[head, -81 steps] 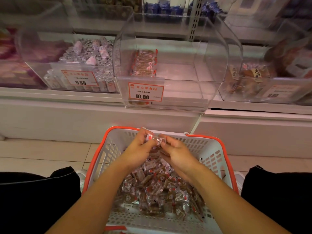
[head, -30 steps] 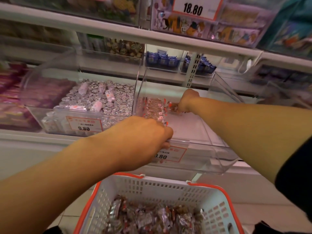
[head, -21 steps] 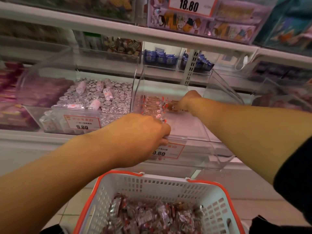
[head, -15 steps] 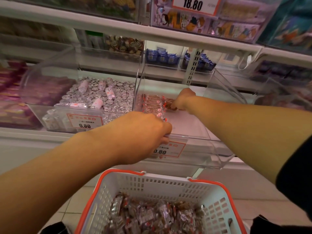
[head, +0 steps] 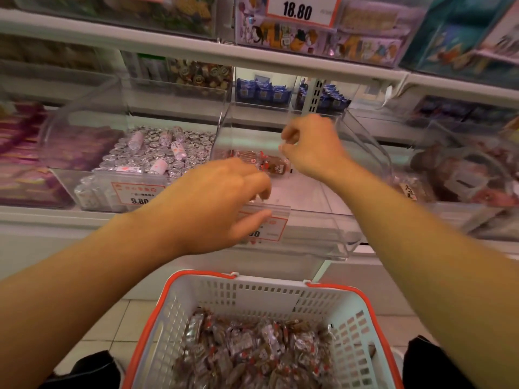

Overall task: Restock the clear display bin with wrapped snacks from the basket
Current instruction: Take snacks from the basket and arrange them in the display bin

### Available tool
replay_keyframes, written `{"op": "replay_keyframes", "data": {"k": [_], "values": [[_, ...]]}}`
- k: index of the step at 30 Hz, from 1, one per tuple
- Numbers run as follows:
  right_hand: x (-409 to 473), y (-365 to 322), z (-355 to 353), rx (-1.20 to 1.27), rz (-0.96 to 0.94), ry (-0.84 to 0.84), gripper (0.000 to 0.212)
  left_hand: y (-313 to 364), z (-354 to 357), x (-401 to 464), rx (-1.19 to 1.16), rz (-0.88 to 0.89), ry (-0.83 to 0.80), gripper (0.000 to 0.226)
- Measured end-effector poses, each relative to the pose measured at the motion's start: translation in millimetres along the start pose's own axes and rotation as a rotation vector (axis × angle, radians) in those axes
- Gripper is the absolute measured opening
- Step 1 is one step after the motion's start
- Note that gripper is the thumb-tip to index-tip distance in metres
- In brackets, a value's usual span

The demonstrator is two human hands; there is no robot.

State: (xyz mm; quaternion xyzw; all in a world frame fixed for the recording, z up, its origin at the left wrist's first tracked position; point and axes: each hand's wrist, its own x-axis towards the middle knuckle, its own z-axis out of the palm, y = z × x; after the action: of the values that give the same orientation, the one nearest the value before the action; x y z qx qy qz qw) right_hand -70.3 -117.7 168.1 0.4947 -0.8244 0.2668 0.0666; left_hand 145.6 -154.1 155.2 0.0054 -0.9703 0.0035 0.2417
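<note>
Head view at a shop shelf. The clear display bin (head: 331,220) sits on the lower shelf, its front carrying a red-bordered price label (head: 266,228). A short row of wrapped snacks (head: 269,164) lies on the bin floor toward the back left; the rest of the floor is bare. The left hand (head: 213,203) hovers over the bin's front edge, fingers loosely curled and blurred; whether they hold anything cannot be told. The right hand (head: 311,147) is raised above the bin interior, fingers curled with thumb and forefinger close together; nothing is clearly seen between them. Below, a white basket (head: 252,293) with an orange rim holds a heap of brown wrapped snacks (head: 252,352). The neighbouring bin (head: 84,141) to the left contains silver-wrapped sweets (head: 157,153) behind a 9.80 label (head: 137,193).
</note>
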Motion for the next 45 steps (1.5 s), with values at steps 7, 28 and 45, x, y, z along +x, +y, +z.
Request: {"op": "replay_keyframes", "data": {"k": [7,28,45], "values": [[-218,32,67,0.353,-0.006,0.474,0.005,30,61,-40,-0.057,0.068,0.176,0.027],[-388,144,252,0.004,0.997,-0.998,0.117,141,325,-216,-0.665,-1.459,-1.097,0.098],[-349,149,227,0.349,1.022,-0.944,0.03,152,335,-198,-0.882,-1.682,-0.626,0.029]]}}
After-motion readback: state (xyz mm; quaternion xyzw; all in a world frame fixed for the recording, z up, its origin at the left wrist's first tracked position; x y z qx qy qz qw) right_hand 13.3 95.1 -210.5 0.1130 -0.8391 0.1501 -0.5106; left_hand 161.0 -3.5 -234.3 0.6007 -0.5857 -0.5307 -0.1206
